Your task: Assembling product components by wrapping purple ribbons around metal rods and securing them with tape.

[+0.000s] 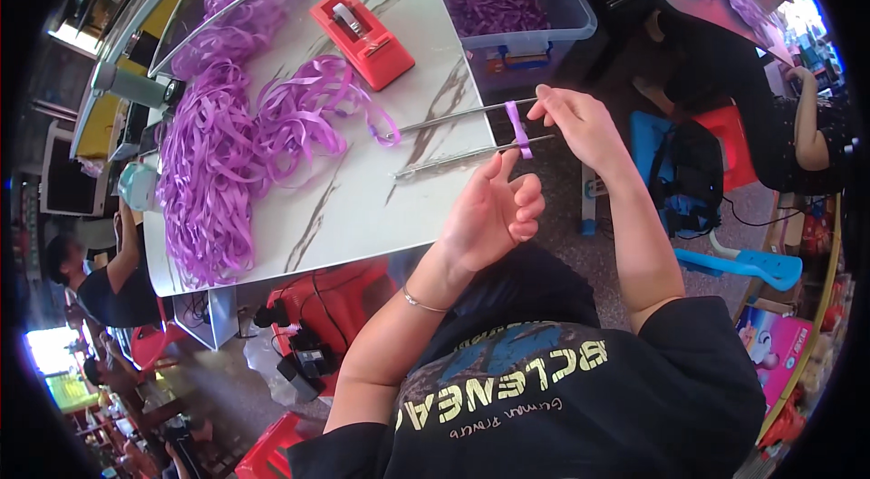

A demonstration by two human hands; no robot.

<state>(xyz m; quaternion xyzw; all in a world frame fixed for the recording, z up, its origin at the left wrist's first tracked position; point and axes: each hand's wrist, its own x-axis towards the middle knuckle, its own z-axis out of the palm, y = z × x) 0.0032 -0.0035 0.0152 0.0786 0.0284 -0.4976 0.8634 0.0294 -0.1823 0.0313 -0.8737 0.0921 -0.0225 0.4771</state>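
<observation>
In the head view, the purple ribbon (517,129) bridges two metal rods (444,119) near their right ends. Our left hand (494,212) curls just below the rods, our right hand (580,123) at their right ends; whether either grip is clamped, we cannot tell. We'd best keep the ribbon flat, evenly taut.

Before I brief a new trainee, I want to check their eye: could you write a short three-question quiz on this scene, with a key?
1. True or false: the purple ribbon strip reaches across both metal rods.

2. Which of these stands on the white marbled table?
a) an orange hammer
b) a red tape dispenser
c) a yellow bucket

3. Which of the person's hands has a bracelet at its wrist?

Key: 1. True. 2. b. 3. The left hand.
</observation>
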